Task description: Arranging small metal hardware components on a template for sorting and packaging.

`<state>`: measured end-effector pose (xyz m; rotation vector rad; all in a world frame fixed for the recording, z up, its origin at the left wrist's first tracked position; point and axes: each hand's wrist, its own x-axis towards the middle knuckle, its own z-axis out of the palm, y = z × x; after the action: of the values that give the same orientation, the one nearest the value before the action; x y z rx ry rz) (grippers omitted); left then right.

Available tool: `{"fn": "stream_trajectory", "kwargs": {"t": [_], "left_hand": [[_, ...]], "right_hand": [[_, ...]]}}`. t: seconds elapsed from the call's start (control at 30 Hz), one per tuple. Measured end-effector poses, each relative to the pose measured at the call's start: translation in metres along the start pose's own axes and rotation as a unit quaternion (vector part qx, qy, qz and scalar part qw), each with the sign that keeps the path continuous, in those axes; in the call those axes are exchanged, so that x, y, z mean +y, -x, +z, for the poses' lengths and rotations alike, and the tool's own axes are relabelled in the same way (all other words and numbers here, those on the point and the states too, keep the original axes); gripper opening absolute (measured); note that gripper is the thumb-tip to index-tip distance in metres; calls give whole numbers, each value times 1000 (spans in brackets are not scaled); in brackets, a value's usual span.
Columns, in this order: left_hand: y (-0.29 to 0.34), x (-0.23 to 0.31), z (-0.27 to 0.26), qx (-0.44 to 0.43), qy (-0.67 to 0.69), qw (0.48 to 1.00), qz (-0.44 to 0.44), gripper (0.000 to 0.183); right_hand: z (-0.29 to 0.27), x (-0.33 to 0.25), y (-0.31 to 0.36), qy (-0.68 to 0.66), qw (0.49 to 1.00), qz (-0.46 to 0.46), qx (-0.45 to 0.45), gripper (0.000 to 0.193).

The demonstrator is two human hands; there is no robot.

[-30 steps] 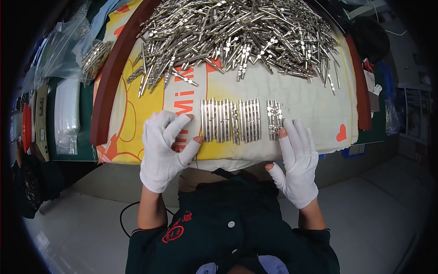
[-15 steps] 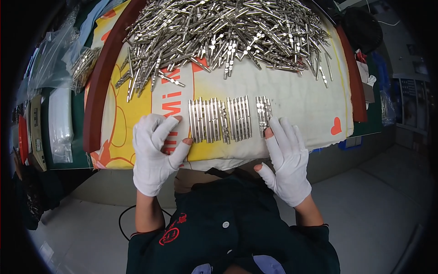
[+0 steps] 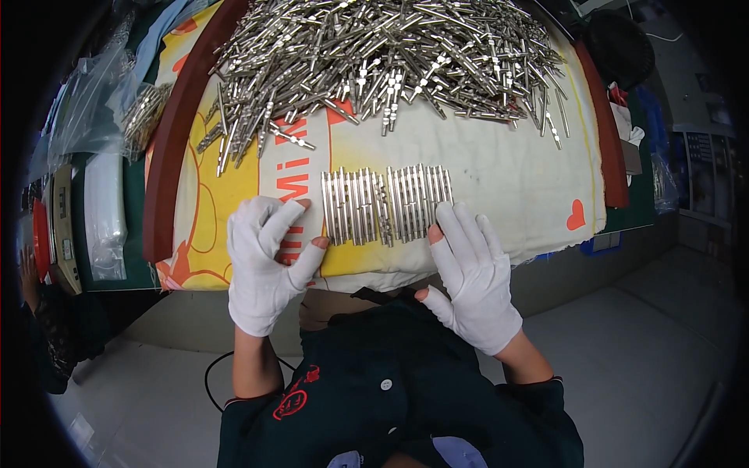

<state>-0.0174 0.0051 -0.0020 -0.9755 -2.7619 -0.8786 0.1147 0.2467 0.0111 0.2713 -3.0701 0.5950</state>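
A row of shiny metal rods (image 3: pixel 360 209), stepped like small shafts, lies side by side on the printed cloth (image 3: pixel 523 187). My right hand (image 3: pixel 477 285), in a white glove with bare fingertips, rests at the row's right end; its fingers are stretched out and touch the last rods. My left hand (image 3: pixel 269 261), gloved the same way, lies beside the row's left end, thumb and fingers apart, holding nothing. Beyond the row spreads a large loose pile of the same rods (image 3: pixel 374 58).
Dark red wooden rails (image 3: pixel 165 164) (image 3: pixel 608 132) border the cloth left and right. Past the left rail are clear plastic bags (image 3: pixel 86 117), a bundle of rods (image 3: pixel 146 113) and a beige scale-like device (image 3: pixel 62 226). Another person's hand (image 3: pixel 30 277) shows at the far left.
My right hand has moved left, sliding the separate small group of rods up against the row, so the gap has closed. My left hand has stayed in place.
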Motion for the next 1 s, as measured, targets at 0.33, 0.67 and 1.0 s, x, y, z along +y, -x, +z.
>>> {"fn": "stream_trajectory", "kwargs": {"t": [0.33, 0.67, 1.0], "left_hand": [[0, -1, 0, 2, -1, 1000, 2, 43], [2, 0, -3, 1, 6, 1000, 5, 43], [-36, 16, -27, -207, -18, 960, 187, 78]], "right_hand": [[-2, -1, -6, -4, 1000, -11, -9, 70], [-3, 36, -4, -26, 971, 17, 239, 39], [12, 71, -4, -159, 863, 179, 445, 8]]}}
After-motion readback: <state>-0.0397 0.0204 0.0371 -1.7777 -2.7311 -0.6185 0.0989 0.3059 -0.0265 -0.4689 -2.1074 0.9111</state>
